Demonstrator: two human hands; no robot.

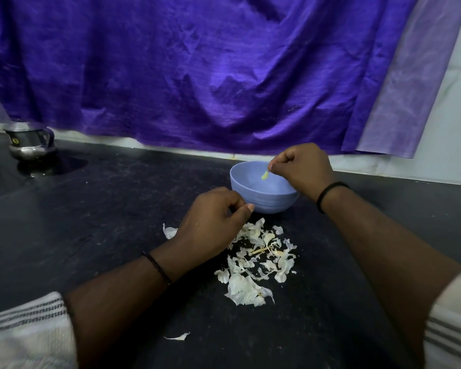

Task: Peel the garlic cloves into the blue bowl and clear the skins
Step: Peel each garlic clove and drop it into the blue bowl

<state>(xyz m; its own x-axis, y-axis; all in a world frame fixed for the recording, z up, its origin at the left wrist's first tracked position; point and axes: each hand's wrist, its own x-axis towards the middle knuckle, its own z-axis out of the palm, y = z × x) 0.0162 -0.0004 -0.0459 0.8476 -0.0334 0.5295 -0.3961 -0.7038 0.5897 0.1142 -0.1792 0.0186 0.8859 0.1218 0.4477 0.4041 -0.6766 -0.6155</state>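
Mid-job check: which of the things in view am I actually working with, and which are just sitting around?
Part of the job:
- blue bowl
- small pale clove piece, pinched by the right hand over the bowl
- left hand, fingers curled; what it holds cannot be told
- pile of garlic skins on the dark counter

Just lying about:
- steel pot, far left
- purple cloth hanging behind

Blue bowl [261, 194]; pale yellow-green clove [264, 176]; white skins [256, 259] at 6 o'clock of it; black counter [104, 222]; purple cloth [184, 70]; silver pot [29, 141]; white grey-striped sleeves [24, 323].
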